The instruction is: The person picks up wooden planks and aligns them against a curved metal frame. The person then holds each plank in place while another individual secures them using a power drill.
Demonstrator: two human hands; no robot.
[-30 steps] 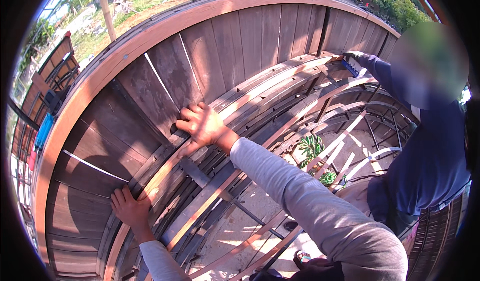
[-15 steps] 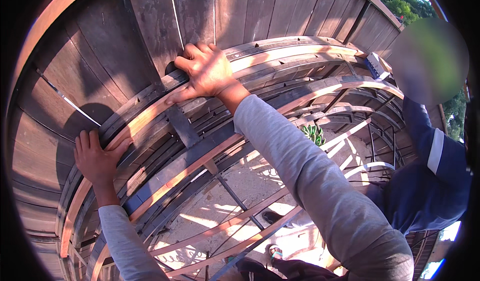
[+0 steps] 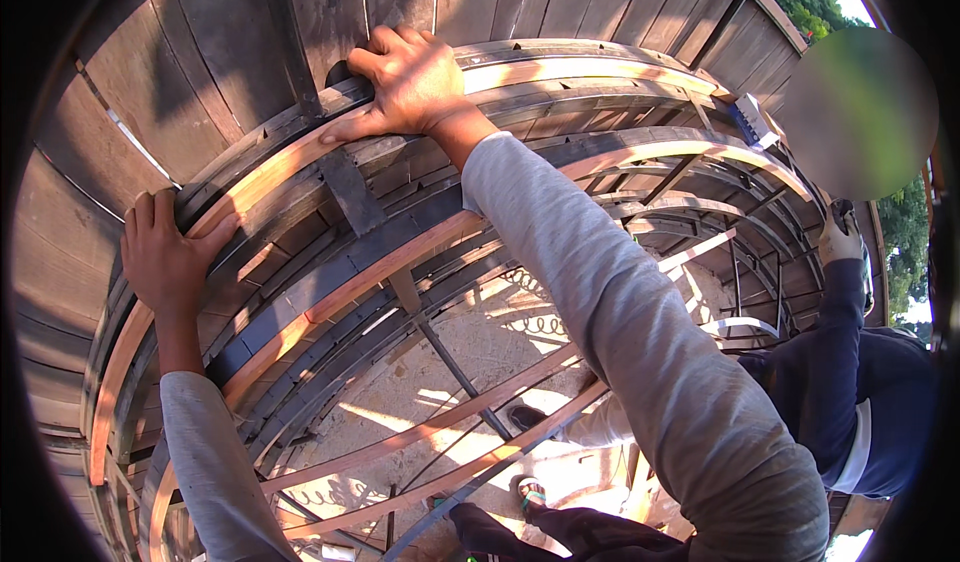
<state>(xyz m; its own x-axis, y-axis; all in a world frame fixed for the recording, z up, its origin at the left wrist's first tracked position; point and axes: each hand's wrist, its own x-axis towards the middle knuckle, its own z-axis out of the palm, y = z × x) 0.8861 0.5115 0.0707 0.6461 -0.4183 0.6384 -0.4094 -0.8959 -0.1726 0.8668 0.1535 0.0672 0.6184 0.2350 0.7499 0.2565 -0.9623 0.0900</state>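
Observation:
A long, curved wooden strip (image 3: 262,174) runs along the top of a dark curved frame in front of a plank wall (image 3: 215,37). My left hand (image 3: 166,262) grips it at the left, fingers over the wall side and thumb on the near side. Further along, my right hand (image 3: 412,84) is closed over the same strip, its fingers curled beyond the edge and its thumb lying along the wood. The fingertips of both hands are partly hidden. Between the hands, a dark flat metal crosspiece (image 3: 352,197) joins the upper curve to a lower one.
Lower wooden strips (image 3: 385,270) and metal bars curve across the space below. A blue-and-white box (image 3: 752,124) sits on the frame at the right. A co-worker in a dark top (image 3: 830,362) stands there, a gloved hand (image 3: 842,240) at the frame. Beneath is sandy ground (image 3: 410,382).
The view has shifted, while both my hands keep their grip on the strip. The co-worker's arm has changed position, and the gloved hand now shows by the frame.

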